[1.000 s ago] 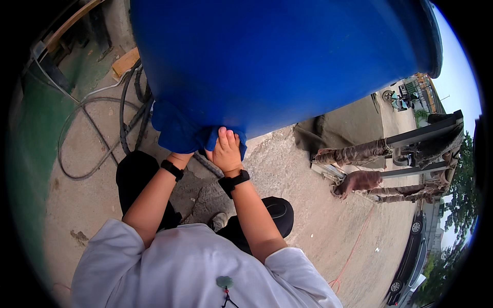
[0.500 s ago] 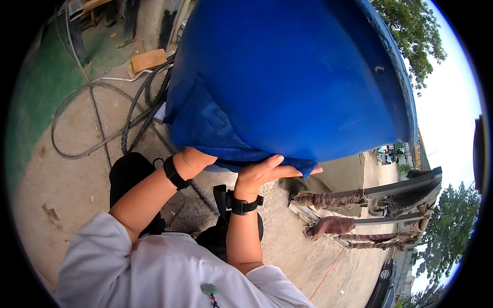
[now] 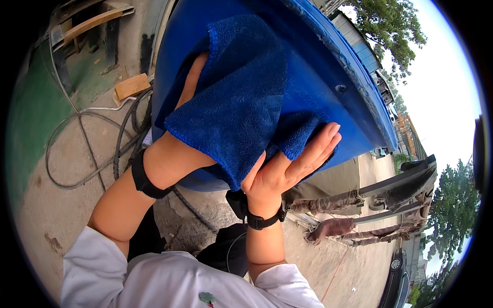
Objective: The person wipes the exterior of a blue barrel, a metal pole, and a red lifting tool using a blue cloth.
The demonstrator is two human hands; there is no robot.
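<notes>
Covering most of the left hand (image 3: 192, 84), whose grip couldn't be told, the blue cloth (image 3: 239, 97) was touched on its right by the spread right hand (image 3: 272, 178).

You are in an outdoor work yard: note the concrete ground (image 3: 318, 256), rack (image 3: 396, 183), parked car (image 3: 393, 282), trees (image 3: 452, 210) and sky (image 3: 436, 66).

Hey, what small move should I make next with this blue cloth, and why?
Probably smooth the folded part of the cloth flatter against the blue container with your right hand: it is bunched up by that hand's outstretched fingers, while the rest spreads wider, draped over much of your left hand.
</notes>
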